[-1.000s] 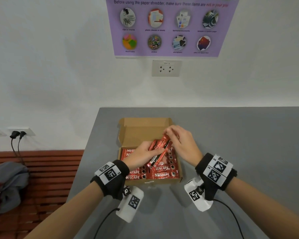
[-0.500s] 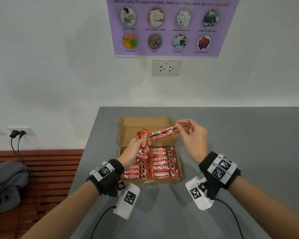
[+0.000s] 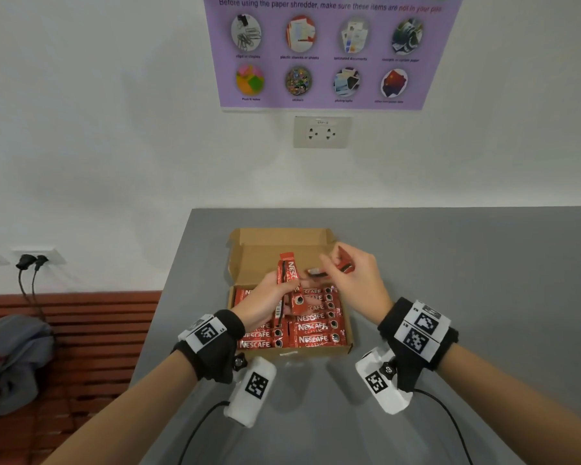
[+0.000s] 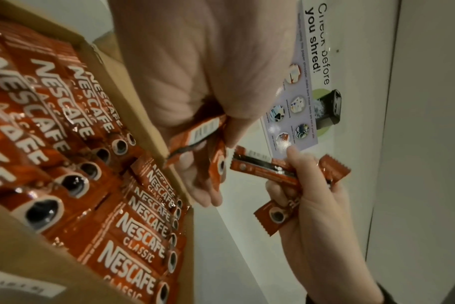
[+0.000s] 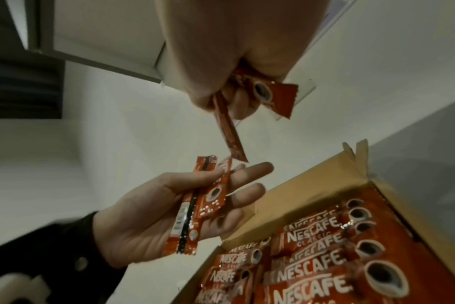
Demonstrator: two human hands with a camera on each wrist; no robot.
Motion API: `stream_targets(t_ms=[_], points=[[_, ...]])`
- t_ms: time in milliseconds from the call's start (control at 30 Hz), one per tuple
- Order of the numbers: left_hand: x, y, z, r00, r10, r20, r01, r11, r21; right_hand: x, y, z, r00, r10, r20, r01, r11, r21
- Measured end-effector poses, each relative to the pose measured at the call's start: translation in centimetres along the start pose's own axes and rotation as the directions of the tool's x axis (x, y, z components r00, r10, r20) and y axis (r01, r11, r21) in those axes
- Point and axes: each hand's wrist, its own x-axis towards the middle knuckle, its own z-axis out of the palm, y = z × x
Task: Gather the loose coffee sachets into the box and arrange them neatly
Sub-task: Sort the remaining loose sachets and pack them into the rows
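**Four loose sticks held over a nearly full box**

On the left, the left hand (image 3: 271,298) holds two Nescafé stick sachets (image 3: 288,286) upright over the cardboard box (image 3: 284,245); the right wrist view shows them lying across a fairly flat palm, pinned by the thumb, the fingers (image 5: 249,171) barely curled. That looks like a light hold, and a tilt of the palm could let one slide out crooked onto the packed sachets (image 3: 316,330) or over the box wall onto the grey table (image 3: 450,263)

To the right, the right hand (image 3: 356,280) pinches two more sachets (image 4: 266,170), crossed at an angle, fingers curled round them. The tip of one comes very close to the left hand's pair, so the foil ends could snag and knock a stick loose

The rows below lie label-up and tight, so a stick pushed in skewed or face-down would likely spoil the neat order
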Motion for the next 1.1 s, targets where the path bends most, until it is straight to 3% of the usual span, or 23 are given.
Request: stream_targets(t_ms=[100, 233, 333, 433, 500, 567, 667, 733, 867, 1000, 1100], points=[[-0.2, 0.3, -0.4, 1.000, 0.018, 0.004, -0.017, 0.999, -0.044, 0.7, 0.5, -0.6, 0.990, 0.119, -0.077, -0.111, 0.989, 0.097], [-0.4, 0.6, -0.3, 0.999, 0.035, 0.000, -0.035, 0.999, 0.029, 0.5, 0.2, -0.6, 0.976, 0.211, -0.045, -0.192, 0.943, 0.271], [-0.3, 0.7, -0.1, 0.998, 0.055, -0.008, -0.055, 0.998, 0.024, 0.2, 0.2, -0.3, 0.983, 0.155, -0.101, -0.136, 0.976, 0.168], [-0.3, 0.9, 0.3, 0.998, 0.061, 0.027, -0.062, 0.997, 0.049, 0.0, 0.2, 0.0, 0.979, 0.163, 0.124, -0.169, 0.985, 0.040], [-0.3, 1.0, 0.6, 0.997, 0.048, 0.067, -0.060, 0.982, 0.178, -0.2, 0.4, 0.4, 0.954, 0.187, 0.233, -0.190, 0.982, -0.007], [-0.1, 1.2, 0.7, 0.999, 0.051, 0.016, -0.053, 0.912, 0.406, 0.1, 0.5, 0.5, 0.966, 0.180, 0.188, -0.175, 0.984, -0.045], [0.3, 0.8, 0.2, 0.987, 0.123, -0.104, 0.002, 0.636, 0.772, 0.7, 0.6, 0.0, 0.989, 0.131, 0.066, -0.132, 0.991, -0.001], [0.4, 0.4, -0.2, 0.982, 0.140, -0.128, 0.036, 0.525, 0.851, 1.0, 0.6, -0.4, 0.989, 0.136, 0.059, -0.139, 0.989, 0.045], [0.4, 0.7, -0.2, 0.997, 0.080, -0.020, -0.032, 0.598, 0.801, 1.3, 0.1, -0.7, 0.988, 0.115, 0.106, -0.121, 0.991, 0.049], [0.3, 1.0, -0.5, 0.995, 0.095, 0.013, -0.068, 0.596, 0.800, 1.1, 0.5, -0.3, 0.980, 0.100, 0.173, -0.101, 0.995, -0.004], [0.0, 1.1, -0.6, 0.994, 0.094, 0.047, -0.099, 0.685, 0.722, 1.1, 0.8, -0.3, 0.973, 0.118, 0.197, -0.112, 0.993, -0.043]])
